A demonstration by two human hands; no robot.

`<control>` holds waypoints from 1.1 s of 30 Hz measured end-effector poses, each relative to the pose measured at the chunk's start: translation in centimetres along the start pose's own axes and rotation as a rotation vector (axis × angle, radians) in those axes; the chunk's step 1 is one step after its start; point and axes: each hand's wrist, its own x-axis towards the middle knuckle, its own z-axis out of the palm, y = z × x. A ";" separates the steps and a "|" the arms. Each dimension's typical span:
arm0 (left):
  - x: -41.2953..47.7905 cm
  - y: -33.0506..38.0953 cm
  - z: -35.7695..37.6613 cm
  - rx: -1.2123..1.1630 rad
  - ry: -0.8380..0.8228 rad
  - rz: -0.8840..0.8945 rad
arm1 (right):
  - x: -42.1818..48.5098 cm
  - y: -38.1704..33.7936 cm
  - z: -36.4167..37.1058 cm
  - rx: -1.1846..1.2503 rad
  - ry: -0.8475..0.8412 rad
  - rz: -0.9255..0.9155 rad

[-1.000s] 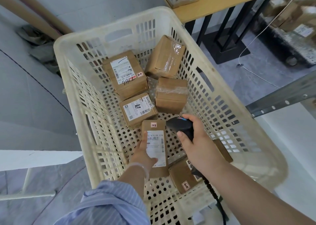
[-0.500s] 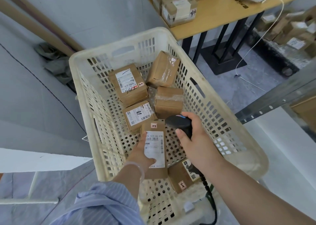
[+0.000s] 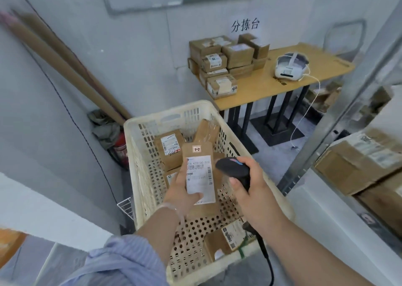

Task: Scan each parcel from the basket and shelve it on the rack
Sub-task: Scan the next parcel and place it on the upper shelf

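Note:
My left hand [image 3: 181, 195] grips a brown cardboard parcel [image 3: 201, 155] with a white barcode label and a small "2-2" sticker, held up above the cream plastic basket [image 3: 139, 155]. My right hand [image 3: 250, 182] holds a black corded barcode scanner [image 3: 232, 169], its head just right of the parcel's label. Several more brown parcels lie in the basket, one labelled box [image 3: 169, 148] at the back and another [image 3: 226, 240] near the front. The metal rack [image 3: 339, 116] stands at the right with boxes [image 3: 356, 161] on its shelf.
A wooden table [image 3: 272, 83] behind the basket carries a stack of parcels [image 3: 226, 64] and a white device [image 3: 290, 65] with a cable. Cardboard tubes [image 3: 65, 66] lean in the left corner above a red extinguisher [image 3: 120, 148]. A white ledge [image 3: 43, 211] is at lower left.
My left hand has lifted the labelled parcel up out of the basket. The scanner hand rose with it. The view has tilted upward, showing the table and the wall.

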 end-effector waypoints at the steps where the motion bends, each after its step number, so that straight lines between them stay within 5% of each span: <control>1: -0.6 1.0 -0.2 -0.021 0.021 0.032 | -0.4 -0.6 -0.6 0.004 0.012 -0.016; 14: -3.3 10.3 -3.8 -0.097 0.009 0.303 | -5.1 -7.5 -3.3 -0.012 0.217 -0.099; 33: -4.9 12.5 -7.2 0.018 -0.102 0.571 | -11.4 -15.5 2.3 -0.137 0.510 -0.092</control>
